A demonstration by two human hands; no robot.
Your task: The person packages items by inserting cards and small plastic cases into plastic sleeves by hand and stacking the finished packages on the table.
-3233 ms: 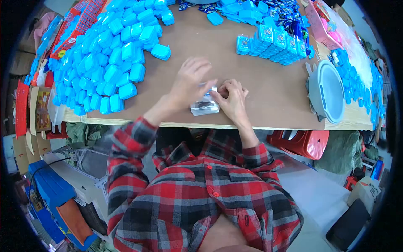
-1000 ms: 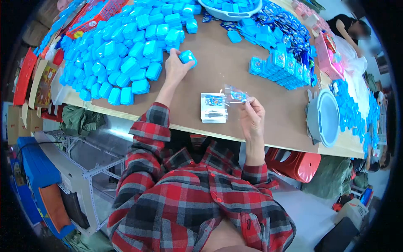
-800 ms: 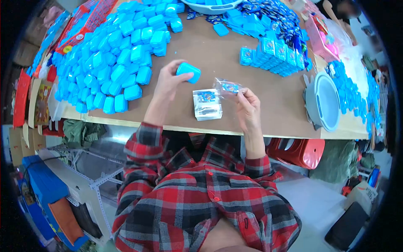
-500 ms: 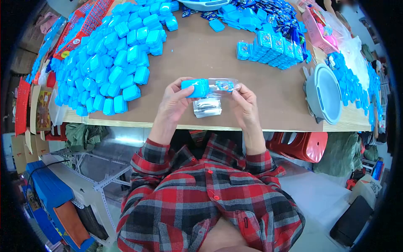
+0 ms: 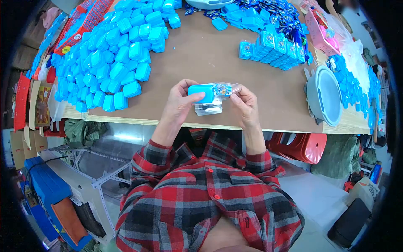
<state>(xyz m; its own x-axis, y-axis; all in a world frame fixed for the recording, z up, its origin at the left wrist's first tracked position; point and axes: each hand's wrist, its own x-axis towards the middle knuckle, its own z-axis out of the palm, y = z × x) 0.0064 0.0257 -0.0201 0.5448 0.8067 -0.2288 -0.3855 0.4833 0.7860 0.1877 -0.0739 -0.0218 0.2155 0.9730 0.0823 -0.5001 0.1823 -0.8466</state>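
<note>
We see the left hand (image 5: 179, 103) pinching a blue box (image 5: 200, 94), thumb across its face. The right hand (image 5: 245, 103) pinches one end of a clear bag (image 5: 223, 89) with a printed insert, thumb against fingers. The box sits between the two hands, meeting the bag, over the bench (image 5: 273, 96) by the middle of its near edge. Just beneath lies a stack of clear packets (image 5: 208, 110). Toward the left edge we have a broad pile of blue boxes (image 5: 113, 56), with a red basket (image 5: 89, 22) near the far left corner. Bagged boxes (image 5: 273, 49) stand in rows toward the far right, and a pale blue basin (image 5: 328, 95) rests near the right edge. A red stool (image 5: 310, 148) shows below the near edge. Another basin (image 5: 210, 3) is cut off at the top; we cannot tell how far the box is inside the bag, and the left fingers are mostly hidden behind it.
</note>
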